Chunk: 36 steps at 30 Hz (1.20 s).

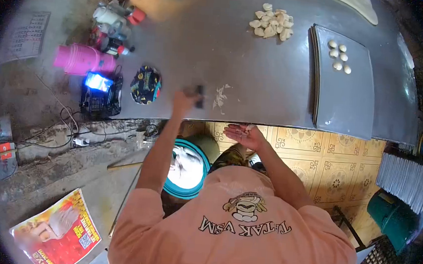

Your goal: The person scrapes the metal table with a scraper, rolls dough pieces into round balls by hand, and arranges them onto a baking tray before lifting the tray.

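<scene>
My left hand point(185, 102), blurred by motion, is closed around a dark, flat scraper point(200, 97) on the grey tabletop point(187, 55). Thin pale dough scraps point(219, 98) lie just right of the scraper. Just below the table's near edge, my right hand point(246, 136) is palm up with its fingers stretched out. A few whitish bits appear to rest on that palm. Farther back sits a heap of dough pieces point(272, 22). Several small round dough balls point(338, 56) rest on a stack of grey sheets point(346, 93) to the right.
On the left stand pink stacked cups point(84, 59), bottles, a lit phone point(98, 82) and a dark patterned round cloth point(145, 85). Below the edge, a teal-rimmed bucket point(204, 156) is by my legs. A green bin point(388, 215) and stacked trays point(403, 181) stand at right.
</scene>
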Each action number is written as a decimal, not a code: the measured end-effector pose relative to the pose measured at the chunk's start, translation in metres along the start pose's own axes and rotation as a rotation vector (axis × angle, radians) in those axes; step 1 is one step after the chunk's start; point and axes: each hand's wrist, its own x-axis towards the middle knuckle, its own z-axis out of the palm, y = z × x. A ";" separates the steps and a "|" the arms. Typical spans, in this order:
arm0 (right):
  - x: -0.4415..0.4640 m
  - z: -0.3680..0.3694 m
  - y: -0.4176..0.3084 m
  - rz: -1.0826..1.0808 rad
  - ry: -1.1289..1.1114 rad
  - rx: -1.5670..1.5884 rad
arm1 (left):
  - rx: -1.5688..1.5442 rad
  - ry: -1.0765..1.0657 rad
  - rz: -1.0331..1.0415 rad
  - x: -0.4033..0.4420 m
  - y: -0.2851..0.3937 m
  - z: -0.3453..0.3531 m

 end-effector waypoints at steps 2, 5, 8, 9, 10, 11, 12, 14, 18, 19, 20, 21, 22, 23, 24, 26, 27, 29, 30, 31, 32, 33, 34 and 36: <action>-0.002 -0.003 0.002 -0.027 -0.062 -0.068 | -0.185 -0.108 -0.253 0.019 -0.015 -0.014; 0.001 0.004 -0.006 -0.004 -0.045 0.008 | -0.157 -0.111 -0.204 -0.022 0.051 0.011; -0.005 0.000 0.005 0.009 -0.032 0.035 | -0.025 -0.240 0.080 -0.034 0.052 0.034; -0.003 0.001 0.001 0.010 -0.073 0.009 | 0.023 -0.257 0.038 -0.022 0.064 0.019; -0.005 0.001 -0.001 0.011 -0.072 0.007 | 0.071 -0.282 -0.019 -0.016 0.064 0.003; -0.008 0.004 -0.001 0.030 -0.037 0.087 | 0.184 -0.174 0.112 0.011 0.035 -0.012; -0.010 0.004 -0.002 0.050 0.000 0.165 | 0.310 -0.048 0.229 0.038 0.006 -0.027; -0.014 0.003 -0.004 0.029 -0.017 0.094 | 0.024 -0.012 -0.100 0.069 0.008 -0.051; -0.022 0.006 -0.012 0.009 0.012 0.104 | 0.234 -0.406 0.077 0.044 0.030 0.017; -0.024 0.005 -0.010 0.017 0.041 0.148 | 0.352 -0.441 0.240 0.013 0.070 0.040; -0.028 0.004 -0.005 0.021 0.045 0.148 | 0.323 -0.393 0.222 -0.016 0.100 0.046; -0.029 0.007 -0.006 -0.007 0.025 0.138 | 0.321 -0.380 0.226 -0.017 0.096 0.048; -0.029 0.009 -0.009 -0.037 0.002 0.128 | 0.226 -0.417 0.293 -0.015 0.090 0.052; -0.029 0.009 -0.012 -0.025 -0.069 0.045 | 0.214 -0.452 0.371 0.004 0.077 0.045; -0.028 0.007 -0.014 -0.031 -0.065 0.050 | 0.199 -0.488 0.449 0.022 0.066 0.036; -0.026 0.003 -0.016 0.044 -0.026 0.120 | 0.259 -0.525 0.533 0.063 0.057 0.017; -0.035 0.016 -0.015 0.052 0.021 0.210 | 0.281 -0.604 0.526 0.068 0.073 0.008; -0.038 0.010 -0.016 0.025 0.060 0.212 | 0.327 -0.748 0.510 0.078 0.110 -0.012; -0.039 0.009 -0.019 0.000 0.094 0.211 | 0.320 -0.770 0.476 0.066 0.130 -0.010; -0.039 0.009 -0.024 0.008 0.087 0.199 | 0.276 -0.766 0.414 0.034 0.159 0.005; -0.045 0.004 -0.025 -0.024 0.058 0.167 | 0.238 -0.780 0.345 0.001 0.182 0.024; -0.053 -0.002 -0.025 -0.052 0.030 0.133 | 0.194 -0.787 0.317 -0.032 0.191 0.049; -0.055 -0.006 -0.029 -0.033 0.021 0.110 | 0.082 -0.697 0.378 -0.059 0.177 0.078; -0.054 -0.017 -0.035 -0.168 -0.047 -0.058 | -0.011 -0.571 0.429 -0.050 0.149 0.089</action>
